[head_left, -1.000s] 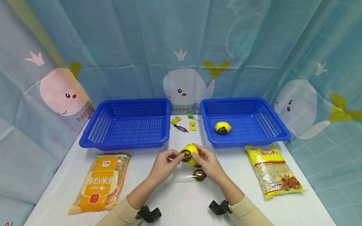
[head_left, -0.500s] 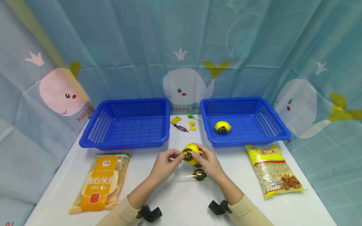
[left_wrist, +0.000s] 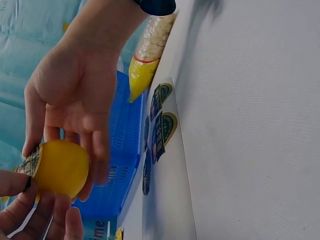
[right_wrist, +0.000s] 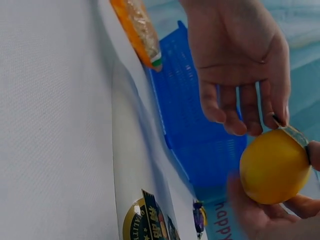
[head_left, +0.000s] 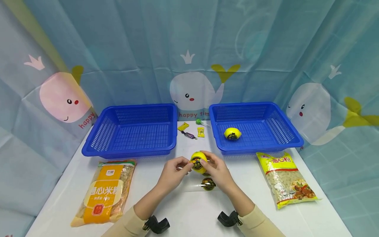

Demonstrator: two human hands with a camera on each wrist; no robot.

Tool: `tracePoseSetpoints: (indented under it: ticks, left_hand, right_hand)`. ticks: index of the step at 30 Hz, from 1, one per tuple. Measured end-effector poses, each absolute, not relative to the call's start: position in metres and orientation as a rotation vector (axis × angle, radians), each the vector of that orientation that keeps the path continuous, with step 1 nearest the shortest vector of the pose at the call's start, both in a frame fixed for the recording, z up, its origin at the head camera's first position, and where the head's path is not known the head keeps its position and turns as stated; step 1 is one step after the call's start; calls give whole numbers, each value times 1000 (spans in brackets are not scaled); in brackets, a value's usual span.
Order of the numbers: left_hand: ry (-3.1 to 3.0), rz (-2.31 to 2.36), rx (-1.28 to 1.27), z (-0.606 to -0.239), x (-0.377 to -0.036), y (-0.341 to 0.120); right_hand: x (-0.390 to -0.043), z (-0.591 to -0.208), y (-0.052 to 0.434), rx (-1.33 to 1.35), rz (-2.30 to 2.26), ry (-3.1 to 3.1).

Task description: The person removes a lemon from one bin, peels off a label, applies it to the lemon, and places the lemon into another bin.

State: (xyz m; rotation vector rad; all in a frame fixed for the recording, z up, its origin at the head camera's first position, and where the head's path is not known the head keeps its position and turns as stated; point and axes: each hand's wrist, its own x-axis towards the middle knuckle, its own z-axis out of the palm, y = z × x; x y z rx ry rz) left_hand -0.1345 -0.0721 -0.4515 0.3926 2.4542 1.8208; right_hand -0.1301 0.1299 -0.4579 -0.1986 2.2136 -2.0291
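Note:
In the head view my right hand (head_left: pixel 218 171) holds a yellow lemon (head_left: pixel 202 170) above the middle of the table. A round black-and-gold sticker (head_left: pixel 196 163) lies against the lemon's near left side. My left hand (head_left: pixel 173 172) pinches the sticker's left edge between thumb and index finger. The right thumb presses on the sticker's other side. The right wrist view shows the sticker's edge (right_wrist: pixel 295 134) standing a little off the lemon (right_wrist: pixel 275 167). Below the hands lies a clear sticker sheet (head_left: pixel 189 187) with more round stickers (head_left: pixel 208 183), partly hidden by the right hand.
Behind the hands stand two blue baskets, a left one (head_left: pixel 130 153) and a right one (head_left: pixel 260 148) with another stickered lemon (head_left: pixel 232 134) inside. Between them lie wrapped candies (head_left: pixel 189 135) and a green lollipop (head_left: pixel 198 121). Pasta bags flank the hands, left (head_left: pixel 103 194) and right (head_left: pixel 286 181).
My left fingertips and the sticker have shifted slightly right against the lemon. The right hand keeps its hold on the lemon, and both arms stay almost still.

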Motion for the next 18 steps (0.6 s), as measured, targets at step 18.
tracePoseSetpoints:
  ticks: [18]
  left_hand:
    - [2467,1822,392,-448,-131,-72]
  right_hand:
    - [-132,-460,127,-239,-1984,2230]
